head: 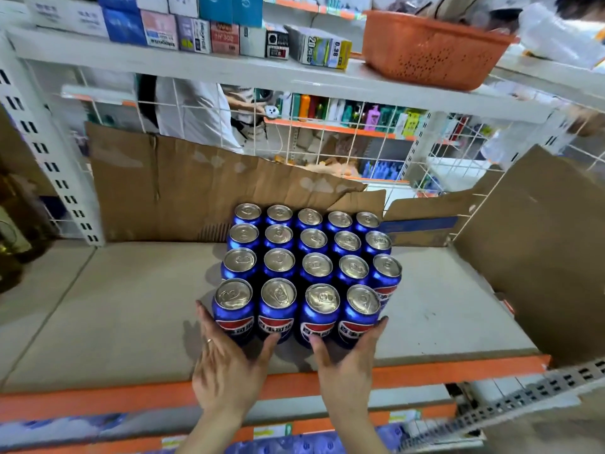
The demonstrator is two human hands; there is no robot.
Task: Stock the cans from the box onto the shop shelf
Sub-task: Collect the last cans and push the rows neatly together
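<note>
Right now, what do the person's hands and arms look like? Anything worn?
Both forearms are bare, with no sleeves, gloves or watch in view. The left hand wears a thin gold-coloured ring on one finger. The right hand shows no ring or other jewellery. Nails on both look short and unpainted, though motion blur softens the detail.

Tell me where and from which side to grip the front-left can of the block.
Grip the front-left can around its blue side wall, coming from the left and front. Those sides are free, where the left hand already touches it. Its right and back sit tight against neighbouring cans, and it stands upright on the shelf.
</note>
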